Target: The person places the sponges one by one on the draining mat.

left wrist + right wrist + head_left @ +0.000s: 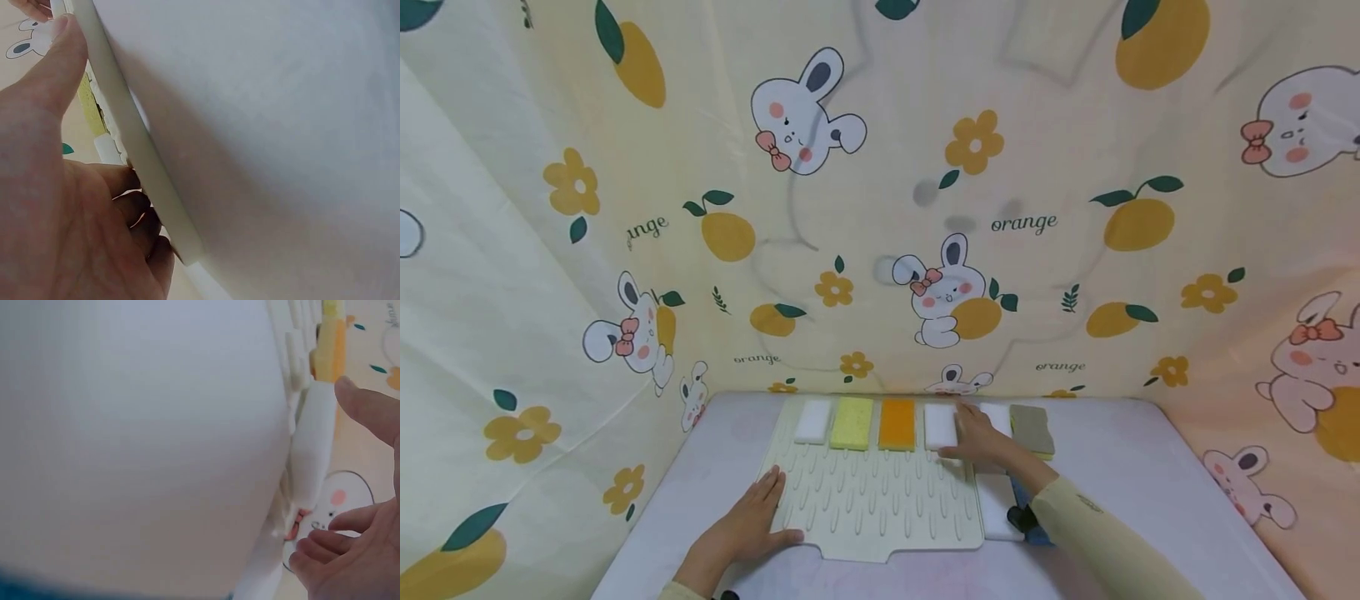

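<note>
A pale ribbed board [880, 500] lies on the table, with a row of sponges along its far edge. My left hand [748, 521] rests at the board's near left corner, thumb and fingers spread along its rim; the left wrist view shows the fingers [147, 215] touching that edge. Over the white sponge [940, 427] at the row's right is my right hand [977, 433]. In the right wrist view its thumb is extended near a white sponge [312, 444], while the other fingers bend loosely with nothing between them. Left of that sponge sit an orange sponge [897, 425], a yellow sponge [852, 423] and another white sponge [813, 422].
Right of the board are another white sponge [997, 418], a grey sponge [1033, 429] with a yellow underside, a white block [1000, 508] and a blue item [1041, 533] partly behind the right sleeve. A printed curtain [880, 200] stands behind the table [1120, 475].
</note>
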The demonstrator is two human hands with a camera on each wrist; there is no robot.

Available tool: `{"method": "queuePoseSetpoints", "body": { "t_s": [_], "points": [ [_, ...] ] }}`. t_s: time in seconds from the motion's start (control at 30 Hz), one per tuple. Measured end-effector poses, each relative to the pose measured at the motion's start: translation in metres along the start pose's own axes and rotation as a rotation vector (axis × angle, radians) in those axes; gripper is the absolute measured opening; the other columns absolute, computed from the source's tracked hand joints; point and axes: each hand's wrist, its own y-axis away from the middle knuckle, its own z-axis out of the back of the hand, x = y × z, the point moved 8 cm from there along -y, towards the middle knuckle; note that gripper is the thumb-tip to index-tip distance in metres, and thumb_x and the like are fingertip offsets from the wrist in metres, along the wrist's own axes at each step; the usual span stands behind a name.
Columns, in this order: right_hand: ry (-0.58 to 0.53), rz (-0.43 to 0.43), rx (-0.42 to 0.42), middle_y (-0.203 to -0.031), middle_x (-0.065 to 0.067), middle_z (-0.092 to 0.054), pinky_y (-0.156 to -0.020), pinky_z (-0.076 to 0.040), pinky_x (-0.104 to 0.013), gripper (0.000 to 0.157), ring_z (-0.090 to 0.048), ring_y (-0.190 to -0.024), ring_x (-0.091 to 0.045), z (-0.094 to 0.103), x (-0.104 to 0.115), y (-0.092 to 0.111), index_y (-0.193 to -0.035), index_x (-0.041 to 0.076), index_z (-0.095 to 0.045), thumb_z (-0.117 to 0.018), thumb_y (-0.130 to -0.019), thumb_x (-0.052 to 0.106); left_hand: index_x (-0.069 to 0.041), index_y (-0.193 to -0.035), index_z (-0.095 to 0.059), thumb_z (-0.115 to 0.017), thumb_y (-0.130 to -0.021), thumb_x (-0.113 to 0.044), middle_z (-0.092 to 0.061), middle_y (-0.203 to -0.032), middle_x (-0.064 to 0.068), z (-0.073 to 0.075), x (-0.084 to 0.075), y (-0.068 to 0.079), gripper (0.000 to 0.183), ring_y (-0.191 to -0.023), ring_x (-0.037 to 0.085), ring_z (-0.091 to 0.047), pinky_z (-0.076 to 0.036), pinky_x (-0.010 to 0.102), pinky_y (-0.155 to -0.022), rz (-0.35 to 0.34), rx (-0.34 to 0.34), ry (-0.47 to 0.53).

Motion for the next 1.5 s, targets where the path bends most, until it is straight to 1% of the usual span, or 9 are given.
{"method": "queuePoseSetpoints", "body": {
  "t_s": [0.23,0.43,0.57,0.7,0.87,1.07,1.2,1.3,1.5],
  "points": [
    [-0.016,-0.027,-0.027,-0.168,-0.037,-0.025,-0.121,-0.034,-0.071,0.112,-0.025,-0.155,-0.058,0.014,-0.012,0.03,-0.165,-0.01,-0.022,-0.086,-0.091,0.045,0.012,-0.162,-0.031,-0.078,-0.089,-0.066,-0.024,-0.173,0.03,0.004,-0.001,0.001,0.116,-0.162,0.043,-0.022,-0.025,0.058,-0.131,0.017,0.008,0.02],
    [-0.06,-0.016,-0.103,-0.167,-0.037,-0.028,-0.12,-0.034,-0.074,0.106,-0.022,-0.155,-0.06,0.025,-0.018,0.054,-0.165,-0.009,-0.025,-0.086,-0.093,0.037,0.009,-0.164,-0.031,-0.078,-0.087,-0.068,-0.023,-0.174,0.027,0.002,0.004,-0.002,0.119,-0.162,0.042,-0.024,-0.027,0.057,-0.131,0.052,0.02,0.013],
    [-0.077,-0.015,-0.119,-0.168,-0.037,-0.026,-0.119,-0.033,-0.076,0.104,-0.021,-0.155,-0.06,0.031,-0.025,0.071,-0.165,-0.008,-0.026,-0.086,-0.093,0.038,0.01,-0.163,-0.031,-0.079,-0.087,-0.068,-0.023,-0.174,0.028,0.001,0.004,-0.003,0.119,-0.162,0.043,-0.024,-0.027,0.058,-0.13,0.045,0.023,0.025],
    [-0.08,-0.022,-0.099,-0.17,-0.037,-0.021,-0.117,-0.034,-0.077,0.106,-0.022,-0.155,-0.06,0.035,-0.036,0.091,-0.167,-0.006,-0.023,-0.084,-0.094,0.043,0.011,-0.163,-0.032,-0.08,-0.087,-0.066,-0.024,-0.173,0.029,0.001,0.003,-0.001,0.118,-0.161,0.044,-0.025,-0.027,0.059,-0.13,0.026,0.022,0.033],
    [-0.064,-0.023,-0.076,-0.169,-0.037,-0.022,-0.115,-0.032,-0.082,0.106,-0.02,-0.154,-0.063,0.038,-0.048,0.112,-0.167,-0.005,-0.026,-0.083,-0.094,0.048,0.011,-0.162,-0.032,-0.081,-0.087,-0.065,-0.024,-0.173,0.03,0.002,0.002,0.0,0.118,-0.161,0.044,-0.025,-0.027,0.059,-0.13,0.012,0.024,0.04],
    [-0.051,-0.029,-0.063,-0.168,-0.036,-0.028,-0.112,-0.034,-0.084,0.104,-0.022,-0.152,-0.065,0.038,-0.062,0.129,-0.166,0.0,-0.03,-0.083,-0.092,0.051,0.012,-0.162,-0.033,-0.082,-0.086,-0.065,-0.025,-0.173,0.03,0.003,0.003,-0.001,0.118,-0.16,0.045,-0.026,-0.029,0.06,-0.129,0.008,0.019,0.04],
    [-0.07,-0.017,-0.045,-0.167,-0.037,-0.029,-0.112,-0.033,-0.084,0.105,-0.023,-0.151,-0.066,0.034,-0.069,0.137,-0.166,-0.002,-0.03,-0.083,-0.093,0.05,0.012,-0.162,-0.033,-0.083,-0.086,-0.063,-0.025,-0.172,0.031,0.004,0.004,0.0,0.118,-0.16,0.046,-0.026,-0.028,0.061,-0.128,0.005,0.014,0.057],
    [-0.086,-0.049,-0.018,-0.167,-0.037,-0.028,-0.112,-0.032,-0.084,0.107,-0.024,-0.151,-0.066,0.031,-0.076,0.142,-0.167,-0.001,-0.028,-0.083,-0.092,0.051,0.012,-0.162,-0.032,-0.082,-0.086,-0.064,-0.025,-0.173,0.03,0.004,0.004,0.0,0.118,-0.16,0.046,-0.026,-0.028,0.061,-0.129,0.001,0.013,0.055],
    [-0.112,-0.157,0.031,-0.168,-0.039,-0.022,-0.116,-0.028,-0.083,0.115,-0.02,-0.152,-0.066,0.027,-0.089,0.149,-0.168,0.001,-0.024,-0.085,-0.088,0.056,0.013,-0.162,-0.032,-0.082,-0.087,-0.062,-0.025,-0.172,0.031,0.005,0.001,0.001,0.117,-0.16,0.047,-0.026,-0.028,0.062,-0.128,-0.012,-0.002,0.061]
  ]
}}
